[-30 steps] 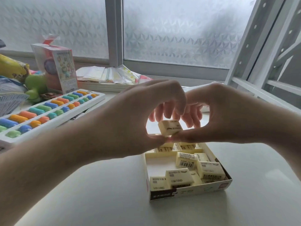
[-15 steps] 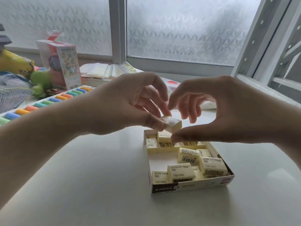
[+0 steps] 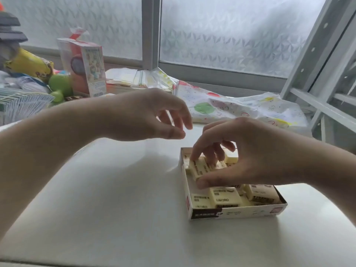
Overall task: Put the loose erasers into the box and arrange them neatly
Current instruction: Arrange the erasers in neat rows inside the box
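Box [image 3: 234, 211] on white table [image 3: 115, 199]

Two bare forearms, no sleeves in view, left hand [image 3: 146, 114], right hand [image 3: 250, 151] (short-nailed fingers [image 3: 194, 153])

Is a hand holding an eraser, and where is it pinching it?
Yes. The right hand pinches one eraser by its opposite ends, fingers at the far end, thumb at the near end. The left hand holds nothing.
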`<state>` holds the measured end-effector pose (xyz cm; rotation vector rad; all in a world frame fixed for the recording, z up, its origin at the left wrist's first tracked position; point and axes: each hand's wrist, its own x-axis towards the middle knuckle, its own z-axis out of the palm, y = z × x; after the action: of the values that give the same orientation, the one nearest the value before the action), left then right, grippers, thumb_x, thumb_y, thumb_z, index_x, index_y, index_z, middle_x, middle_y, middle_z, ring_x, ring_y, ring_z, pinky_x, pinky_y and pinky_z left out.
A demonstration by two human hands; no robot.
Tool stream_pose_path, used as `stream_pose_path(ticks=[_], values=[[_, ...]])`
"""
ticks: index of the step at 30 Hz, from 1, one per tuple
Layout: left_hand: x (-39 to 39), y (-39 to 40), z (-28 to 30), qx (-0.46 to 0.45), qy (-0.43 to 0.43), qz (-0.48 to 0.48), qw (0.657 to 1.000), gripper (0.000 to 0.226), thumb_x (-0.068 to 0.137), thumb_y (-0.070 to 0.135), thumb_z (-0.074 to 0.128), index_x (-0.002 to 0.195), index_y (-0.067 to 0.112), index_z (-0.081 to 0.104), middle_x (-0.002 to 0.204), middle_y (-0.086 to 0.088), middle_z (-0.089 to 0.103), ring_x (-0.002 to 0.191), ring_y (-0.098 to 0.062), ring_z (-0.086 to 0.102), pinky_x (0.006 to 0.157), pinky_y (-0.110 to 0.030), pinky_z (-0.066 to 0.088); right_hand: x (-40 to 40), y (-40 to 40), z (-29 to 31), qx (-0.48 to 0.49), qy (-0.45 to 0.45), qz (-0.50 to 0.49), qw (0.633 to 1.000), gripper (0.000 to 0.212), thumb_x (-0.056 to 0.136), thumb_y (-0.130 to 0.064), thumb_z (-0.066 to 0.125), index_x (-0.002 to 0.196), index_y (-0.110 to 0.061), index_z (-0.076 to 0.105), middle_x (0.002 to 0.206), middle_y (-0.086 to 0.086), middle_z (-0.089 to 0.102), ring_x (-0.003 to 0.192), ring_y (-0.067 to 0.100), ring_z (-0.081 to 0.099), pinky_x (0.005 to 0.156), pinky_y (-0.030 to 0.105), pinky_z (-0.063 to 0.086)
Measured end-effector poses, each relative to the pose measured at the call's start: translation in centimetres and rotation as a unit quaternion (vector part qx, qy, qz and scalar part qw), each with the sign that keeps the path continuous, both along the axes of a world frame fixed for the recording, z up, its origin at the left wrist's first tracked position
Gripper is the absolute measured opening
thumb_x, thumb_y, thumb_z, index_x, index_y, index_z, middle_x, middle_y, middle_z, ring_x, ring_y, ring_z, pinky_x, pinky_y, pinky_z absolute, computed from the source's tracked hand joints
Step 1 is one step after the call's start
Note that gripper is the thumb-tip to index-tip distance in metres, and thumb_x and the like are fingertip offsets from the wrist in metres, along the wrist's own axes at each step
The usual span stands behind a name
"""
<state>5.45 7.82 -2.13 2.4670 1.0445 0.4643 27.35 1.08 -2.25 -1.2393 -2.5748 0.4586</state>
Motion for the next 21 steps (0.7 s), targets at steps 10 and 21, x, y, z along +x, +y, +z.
stream_pose_path(ticks=[10,21], values=[[0.9,-0.1,-1.0,-0.056,0.016,-0.045,0.997,0.014,0.086,0.042,0.069,0.096,0.032,0.074,0.082,0.013,0.073,0.073,0.000,0.070,0.069,-0.020,0.056,-0.8,0.1,-0.3,-0.014,0.053,0.019,0.998,0.034,0.059,-0.055,0.085,0.085,-0.033,0.081,0.075,-0.011,0.063,0.078,0.016,0.059,0.070,0.028,0.048],[1.1,-0.4,-1.1,-0.069,0.019,-0.042,0.997,0.018,0.087,0.040,0.069,0.100,0.029,0.073,0.084,0.012,0.074,0.078,-0.007,0.073,0.077,-0.031,0.061,-0.5,-0.2,0.2,-0.057,0.023,0.013,0.998,0.019,0.067,-0.051,0.084,0.083,-0.042,0.082,0.082,-0.012,0.069,0.086,0.014,0.064,0.079,0.039,0.052]])
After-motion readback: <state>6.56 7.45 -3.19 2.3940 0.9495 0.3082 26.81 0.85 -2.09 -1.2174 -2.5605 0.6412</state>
